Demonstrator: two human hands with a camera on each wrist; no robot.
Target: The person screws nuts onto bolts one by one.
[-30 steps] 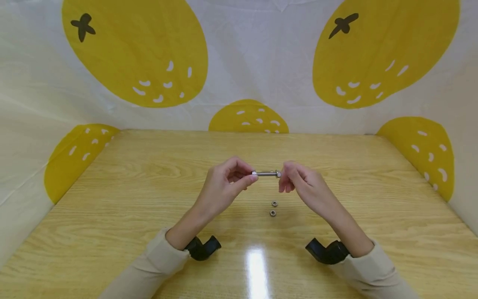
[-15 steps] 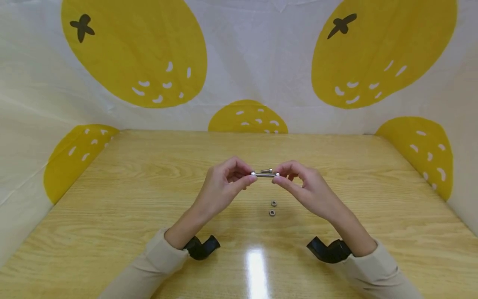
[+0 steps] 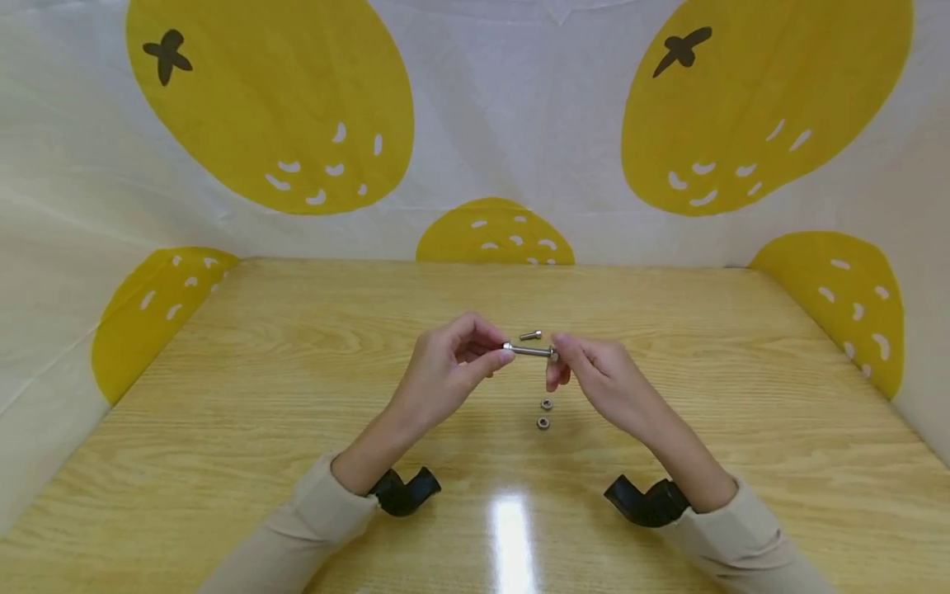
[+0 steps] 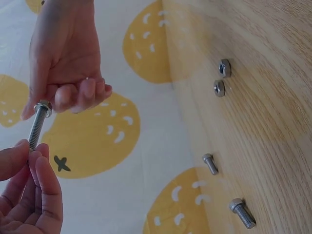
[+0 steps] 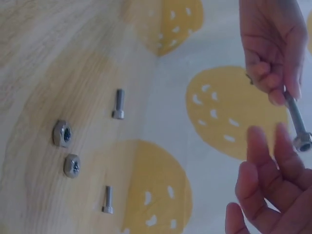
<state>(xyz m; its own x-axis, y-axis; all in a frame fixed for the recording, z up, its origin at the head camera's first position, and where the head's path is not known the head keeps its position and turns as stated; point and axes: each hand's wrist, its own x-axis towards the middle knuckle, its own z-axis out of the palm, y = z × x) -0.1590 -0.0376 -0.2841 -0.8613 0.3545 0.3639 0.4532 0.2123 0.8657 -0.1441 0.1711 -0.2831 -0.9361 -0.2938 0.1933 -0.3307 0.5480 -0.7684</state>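
Findings, head view: the left hand pinches the wider end of a long metal bolt between thumb and index finger. The bolt is off the wooden table, nearly level, pointing toward 3 o'clock. A hex nut sits around its far end.

The right hand is at 3 o'clock of the bolt, beside that nut. Its fingers are relaxed and partly bent in the right wrist view, gripping nothing; whether a fingertip touches the nut cannot be told.

Loose hardware on the table: 2 nuts. The upper nut is at 6 o'clock of the bolt, and the lower nut is just beside it, also toward 6. A short screw lies at 12 o'clock. The left wrist view shows 2 loose screws, the larger-looking screw at 5 o'clock of the other. Any marking on this hardware is too small to read.

At both wrists are black mounts below beige sleeves. At 12 o'clock, beyond the table, hangs a white cloth printed with yellow fruit shapes.
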